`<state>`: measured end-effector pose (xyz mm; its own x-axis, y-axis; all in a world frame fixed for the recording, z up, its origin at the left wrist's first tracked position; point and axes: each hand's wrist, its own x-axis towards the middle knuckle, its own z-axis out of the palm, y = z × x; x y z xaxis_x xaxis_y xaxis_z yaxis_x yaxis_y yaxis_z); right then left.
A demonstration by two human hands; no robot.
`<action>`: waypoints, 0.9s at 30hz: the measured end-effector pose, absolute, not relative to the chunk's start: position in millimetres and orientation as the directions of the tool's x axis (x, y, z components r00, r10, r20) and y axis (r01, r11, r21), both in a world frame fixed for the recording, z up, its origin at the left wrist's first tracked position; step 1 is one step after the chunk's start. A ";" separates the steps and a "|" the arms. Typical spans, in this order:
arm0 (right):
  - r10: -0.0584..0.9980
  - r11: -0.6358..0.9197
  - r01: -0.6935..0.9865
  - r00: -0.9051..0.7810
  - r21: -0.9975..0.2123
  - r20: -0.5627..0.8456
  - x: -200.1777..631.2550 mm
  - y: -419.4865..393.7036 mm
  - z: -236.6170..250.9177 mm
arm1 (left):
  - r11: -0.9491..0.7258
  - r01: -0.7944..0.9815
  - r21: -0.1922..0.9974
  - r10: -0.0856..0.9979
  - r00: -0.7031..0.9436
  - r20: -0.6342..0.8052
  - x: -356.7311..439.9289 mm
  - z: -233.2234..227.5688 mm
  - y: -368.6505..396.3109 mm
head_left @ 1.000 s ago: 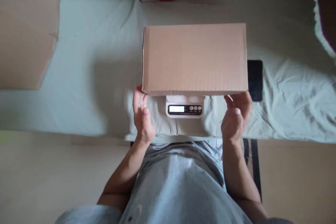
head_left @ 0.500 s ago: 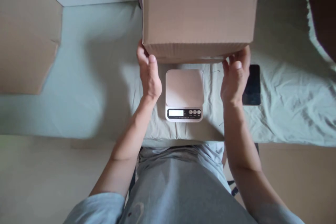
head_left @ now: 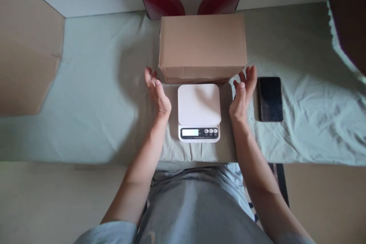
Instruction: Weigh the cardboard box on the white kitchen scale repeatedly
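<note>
A closed cardboard box (head_left: 202,47) sits on the cloth-covered bench (head_left: 94,95) toward its back edge, just behind a white scale (head_left: 199,111). The left hand (head_left: 156,93) and right hand (head_left: 243,93) flank the box's near corners, fingers spread open, holding nothing. A black phone (head_left: 270,98) lies just beside the right hand.

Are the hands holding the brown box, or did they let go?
Nothing is held. The left hand and right hand are open beside the cardboard box, which sits on the table behind the scale.
</note>
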<state>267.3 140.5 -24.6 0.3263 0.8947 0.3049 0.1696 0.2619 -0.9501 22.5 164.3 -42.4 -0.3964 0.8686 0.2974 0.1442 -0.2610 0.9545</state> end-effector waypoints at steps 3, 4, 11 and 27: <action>0.872 0.241 0.119 0.409 -0.963 0.268 270.6 144.1 -36.2 | -0.206 0.149 0.967 0.859 -0.445 0.252 17.1 -45.7 162.9; 0.871 0.225 0.104 0.423 -0.969 0.248 271.8 145.9 -39.7 | -0.191 0.153 0.970 0.862 -0.446 0.240 16.3 -45.3 162.5; 0.869 0.189 0.083 0.449 -0.978 0.206 275.8 150.8 -46.8 | -0.161 0.122 0.979 0.870 -0.450 0.199 19.8 -36.5 160.8; 0.942 0.286 0.077 0.159 -0.955 0.295 267.9 139.3 -15.2 | -0.275 0.229 0.934 0.915 -0.234 0.328 25.2 -24.0 148.5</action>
